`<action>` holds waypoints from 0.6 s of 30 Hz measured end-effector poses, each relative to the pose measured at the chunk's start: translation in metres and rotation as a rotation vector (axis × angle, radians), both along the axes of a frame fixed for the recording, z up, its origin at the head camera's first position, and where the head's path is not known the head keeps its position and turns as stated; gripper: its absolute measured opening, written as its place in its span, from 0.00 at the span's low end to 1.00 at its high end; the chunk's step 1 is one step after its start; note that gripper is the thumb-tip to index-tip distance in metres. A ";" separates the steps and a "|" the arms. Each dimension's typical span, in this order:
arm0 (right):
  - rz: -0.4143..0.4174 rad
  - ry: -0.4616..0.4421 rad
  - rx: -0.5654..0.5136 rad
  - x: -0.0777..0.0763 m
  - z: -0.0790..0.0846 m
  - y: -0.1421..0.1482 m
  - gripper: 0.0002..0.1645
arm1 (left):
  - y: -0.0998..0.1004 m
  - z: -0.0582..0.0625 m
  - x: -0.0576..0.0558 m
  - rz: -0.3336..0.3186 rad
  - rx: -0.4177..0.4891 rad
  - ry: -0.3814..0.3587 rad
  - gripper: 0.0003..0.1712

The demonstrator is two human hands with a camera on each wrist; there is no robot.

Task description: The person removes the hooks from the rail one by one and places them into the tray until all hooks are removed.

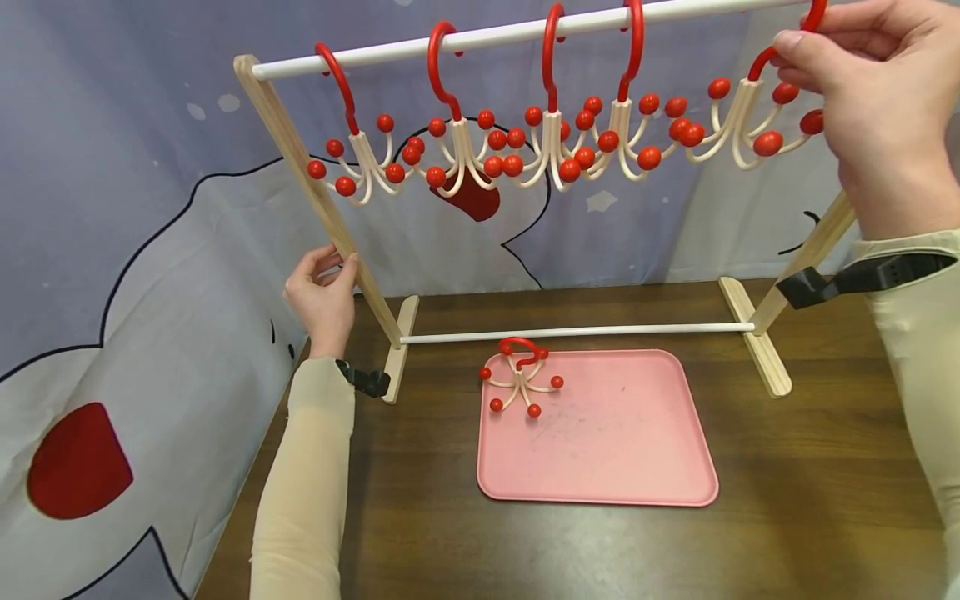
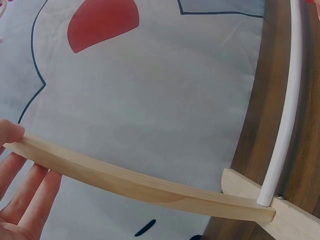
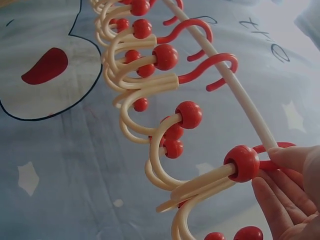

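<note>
Person's left hand (image 1: 326, 296) and right hand (image 1: 892, 92) at a rack of pale wood and white rods. The left hand grasps the rack's left pale wooden upright (image 1: 300, 158), thumb on one side and fingers on the other. The right hand pinches the red hook of a cream multi-armed hanger with red ball tips (image 1: 742, 108) at the right end of the white upper rod (image 1: 495, 37); whether this hook bears on the rod cannot be told, since the fingers cover part of it. To its left, four matching hangers (image 1: 552, 137) hang from the same rod by their red hooks. A sixth hanger of this kind (image 1: 519, 379) lies near the far left corner of a pink rectangular tray (image 1: 622, 433), on the brown wood-grain table (image 1: 420, 500). Behind the tray, a white lower rod (image 1: 577, 332) joins the rack's feet. A blue-grey and white printed cloth (image 1: 187, 267) forms the background. Each wrist bears a black strap (image 1: 367, 381).
</note>
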State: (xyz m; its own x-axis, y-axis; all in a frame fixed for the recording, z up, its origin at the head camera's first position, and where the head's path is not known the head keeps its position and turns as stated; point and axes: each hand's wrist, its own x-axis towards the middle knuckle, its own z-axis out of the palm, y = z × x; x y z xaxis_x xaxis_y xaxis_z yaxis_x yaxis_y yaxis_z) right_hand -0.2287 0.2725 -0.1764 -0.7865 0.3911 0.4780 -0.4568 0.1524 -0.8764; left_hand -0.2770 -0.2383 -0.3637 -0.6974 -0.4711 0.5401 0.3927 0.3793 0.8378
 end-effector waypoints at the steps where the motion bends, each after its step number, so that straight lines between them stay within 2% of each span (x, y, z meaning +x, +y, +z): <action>1: -0.003 -0.007 -0.007 0.001 0.001 0.001 0.23 | 0.000 0.000 0.000 0.000 -0.001 0.003 0.12; 6: -0.020 -0.033 -0.066 0.004 0.005 0.004 0.27 | 0.001 0.000 0.001 -0.002 -0.004 0.003 0.12; 18: -0.084 -0.121 -0.056 0.013 0.010 0.014 0.28 | 0.001 0.000 0.000 0.014 -0.006 -0.015 0.12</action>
